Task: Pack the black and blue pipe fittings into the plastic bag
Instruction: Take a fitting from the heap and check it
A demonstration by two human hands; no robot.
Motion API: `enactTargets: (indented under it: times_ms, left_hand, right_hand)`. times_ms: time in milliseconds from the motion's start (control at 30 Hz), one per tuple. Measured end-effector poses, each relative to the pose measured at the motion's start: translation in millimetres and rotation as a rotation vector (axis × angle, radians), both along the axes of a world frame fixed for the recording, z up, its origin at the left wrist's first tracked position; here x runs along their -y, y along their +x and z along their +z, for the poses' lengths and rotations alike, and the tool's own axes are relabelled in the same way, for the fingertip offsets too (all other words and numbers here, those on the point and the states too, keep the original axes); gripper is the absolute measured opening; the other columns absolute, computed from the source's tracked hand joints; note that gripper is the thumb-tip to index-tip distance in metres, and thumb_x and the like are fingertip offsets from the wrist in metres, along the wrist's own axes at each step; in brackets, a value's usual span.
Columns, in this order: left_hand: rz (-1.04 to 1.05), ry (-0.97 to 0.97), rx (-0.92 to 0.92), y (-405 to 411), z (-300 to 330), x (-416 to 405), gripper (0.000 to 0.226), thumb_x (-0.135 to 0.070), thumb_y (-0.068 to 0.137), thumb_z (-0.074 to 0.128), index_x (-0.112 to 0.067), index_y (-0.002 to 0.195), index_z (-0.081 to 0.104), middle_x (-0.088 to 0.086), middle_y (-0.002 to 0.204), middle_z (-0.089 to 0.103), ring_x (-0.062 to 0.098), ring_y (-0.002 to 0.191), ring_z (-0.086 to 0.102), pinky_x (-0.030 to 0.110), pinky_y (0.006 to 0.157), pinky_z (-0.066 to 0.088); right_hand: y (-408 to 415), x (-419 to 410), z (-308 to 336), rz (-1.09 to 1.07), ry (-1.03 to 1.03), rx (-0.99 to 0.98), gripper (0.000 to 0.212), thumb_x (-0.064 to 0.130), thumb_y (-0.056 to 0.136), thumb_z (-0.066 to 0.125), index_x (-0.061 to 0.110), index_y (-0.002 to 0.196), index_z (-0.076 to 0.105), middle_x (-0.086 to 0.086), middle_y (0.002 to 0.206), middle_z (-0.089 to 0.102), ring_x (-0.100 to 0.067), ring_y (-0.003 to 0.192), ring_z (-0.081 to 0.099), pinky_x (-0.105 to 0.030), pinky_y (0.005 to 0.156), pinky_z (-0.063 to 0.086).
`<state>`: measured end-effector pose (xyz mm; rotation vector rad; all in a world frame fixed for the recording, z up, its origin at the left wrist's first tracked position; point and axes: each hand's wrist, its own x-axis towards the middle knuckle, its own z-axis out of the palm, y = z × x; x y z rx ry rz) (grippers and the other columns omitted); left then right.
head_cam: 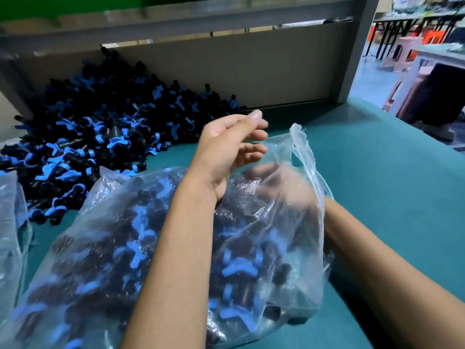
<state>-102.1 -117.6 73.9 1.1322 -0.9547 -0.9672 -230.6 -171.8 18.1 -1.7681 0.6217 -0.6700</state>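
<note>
Pipe fittings (95, 137) lie heaped at the back left of my green bench (377, 185); many more fill the plastic bag (156, 248) before me. My left hand (226, 152) hovers above its mouth, fingers loosely spread, empty. My right hand (284, 187) is inside the bag; its grip I cannot tell.

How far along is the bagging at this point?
Done: the plastic bag is already bulging with fittings. In hand: the right hand is inside the bag's open mouth, blurred behind the film; the left hand hovers above, open and empty. Left: a large pile of loose fittings remains on the green table, so plenty is still unpacked.
</note>
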Motion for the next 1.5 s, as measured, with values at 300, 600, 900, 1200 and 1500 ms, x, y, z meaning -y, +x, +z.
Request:
enactTargets:
  times_ms: [300,600,900,1200,1500]
  left_hand:
    - [0.634,0.242,0.654,70.2,-36.5,0.2,0.016,-0.026,0.087,0.071,-0.026,0.071,0.073,-0.013,0.07,0.071,0.007,0.069,0.066,0.02,0.058,0.043]
    - [0.486,0.411,1.014,59.4,-56.3,11.1,0.017,-0.02,0.085,0.072,-0.034,0.074,0.069,-0.008,0.086,0.074,0.023,0.099,0.067,0.029,0.074,0.047]
    - [0.473,0.422,1.04,58.4,-55.3,11.9,0.012,-0.026,0.089,0.069,-0.031,0.079,0.072,-0.009,0.085,0.073,0.025,0.1,0.064,0.038,0.085,0.056]
    - [0.472,0.427,1.026,59.7,-57.6,12.5,0.014,-0.03,0.09,0.068,-0.032,0.077,0.069,-0.012,0.08,0.071,0.022,0.097,0.064,0.04,0.085,0.056]
    - [0.477,0.412,1.021,59.4,-56.2,11.4,0.014,-0.026,0.091,0.067,-0.031,0.078,0.071,-0.012,0.083,0.071,0.021,0.097,0.064,0.038,0.083,0.056]
  right_hand:
    - [-36.1,55.5,13.3,-0.841,0.196,0.481,0.036,-0.016,0.082,0.037,0.011,0.067,0.055,-0.008,0.058,0.052,-0.015,0.046,0.043,-0.021,0.042,0.032]
    - [6.4,91.7,78.7,0.0,0.999,1.338,0.039,-0.01,0.07,0.037,-0.002,0.1,0.061,-0.024,0.091,0.068,-0.014,0.041,0.056,-0.013,0.032,0.036]
    - [115.7,181.7,12.5,-0.257,-0.535,-0.704,0.042,0.017,0.095,0.06,0.015,0.137,0.056,-0.013,0.138,0.058,-0.03,0.124,0.056,-0.037,0.106,0.04]
    - [152.1,193.6,-14.3,-0.012,-0.686,-1.002,0.081,0.004,0.09,0.053,0.026,0.16,0.019,-0.009,0.169,-0.007,-0.027,0.156,0.001,-0.038,0.126,0.006]
    - [104.1,144.9,-17.3,-0.142,-0.729,-0.678,0.028,0.013,0.084,0.073,0.009,0.112,0.072,-0.017,0.12,0.053,-0.035,0.11,0.055,-0.034,0.098,0.044]
